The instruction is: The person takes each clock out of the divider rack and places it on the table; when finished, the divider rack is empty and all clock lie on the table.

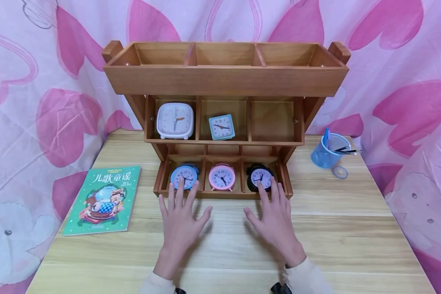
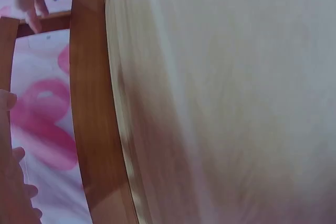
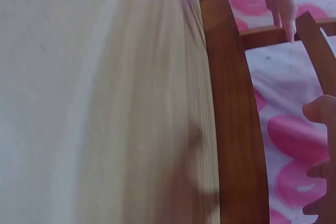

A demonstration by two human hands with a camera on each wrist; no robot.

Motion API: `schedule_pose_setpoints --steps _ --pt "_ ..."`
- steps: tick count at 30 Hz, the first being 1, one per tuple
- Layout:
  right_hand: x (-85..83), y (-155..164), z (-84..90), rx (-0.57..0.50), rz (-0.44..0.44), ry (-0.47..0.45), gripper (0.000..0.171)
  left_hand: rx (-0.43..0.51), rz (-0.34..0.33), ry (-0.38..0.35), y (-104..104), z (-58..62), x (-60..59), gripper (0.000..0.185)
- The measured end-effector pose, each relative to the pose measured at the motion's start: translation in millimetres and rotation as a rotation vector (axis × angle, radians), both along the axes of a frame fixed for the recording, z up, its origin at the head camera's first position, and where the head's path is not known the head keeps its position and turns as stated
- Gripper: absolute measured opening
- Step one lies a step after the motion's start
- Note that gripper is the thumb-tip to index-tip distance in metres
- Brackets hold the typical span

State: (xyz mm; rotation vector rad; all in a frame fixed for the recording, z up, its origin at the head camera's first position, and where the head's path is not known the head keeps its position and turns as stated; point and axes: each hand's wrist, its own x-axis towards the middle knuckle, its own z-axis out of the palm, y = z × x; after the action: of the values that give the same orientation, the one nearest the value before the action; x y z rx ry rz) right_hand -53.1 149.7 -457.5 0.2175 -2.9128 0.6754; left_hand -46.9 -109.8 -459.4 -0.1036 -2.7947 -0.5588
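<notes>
Two clocks, blue clock (image 1: 184,176) and black clock (image 1: 260,177), just beyond spread fingers (image 1: 181,192).

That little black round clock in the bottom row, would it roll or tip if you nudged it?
The black clock looks small, so probably light and easily shifted. Its round body suggests it might roll if knocked over, though its compartment in the wooden shelf should hem it in. The right hand has straight fingers reaching its front, not gripping it.
</notes>
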Motion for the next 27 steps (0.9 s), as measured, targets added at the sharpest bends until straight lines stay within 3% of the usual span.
schedule_pose_setpoints --steps 7,12,21,27 --pt "-25.6 14.7 -1.1 -0.082 0.024 0.011 0.078 0.126 -0.01 -0.024 -31.3 2.2 -20.5 0.068" --pt "-45.2 22.1 -1.4 -0.119 0.027 -0.032 0.075 0.227 0.012 -0.031 -61.9 1.1 -41.2 0.066" --pt "-70.4 23.6 -5.0 -0.154 0.04 -0.161 0.069 0.395 0.014 -0.188 -101.6 -6.0 -75.2 0.059" --pt "-79.2 21.8 -5.9 -0.144 0.047 -0.215 0.067 0.545 0.036 -0.353 -107.9 -5.3 -80.9 0.055"
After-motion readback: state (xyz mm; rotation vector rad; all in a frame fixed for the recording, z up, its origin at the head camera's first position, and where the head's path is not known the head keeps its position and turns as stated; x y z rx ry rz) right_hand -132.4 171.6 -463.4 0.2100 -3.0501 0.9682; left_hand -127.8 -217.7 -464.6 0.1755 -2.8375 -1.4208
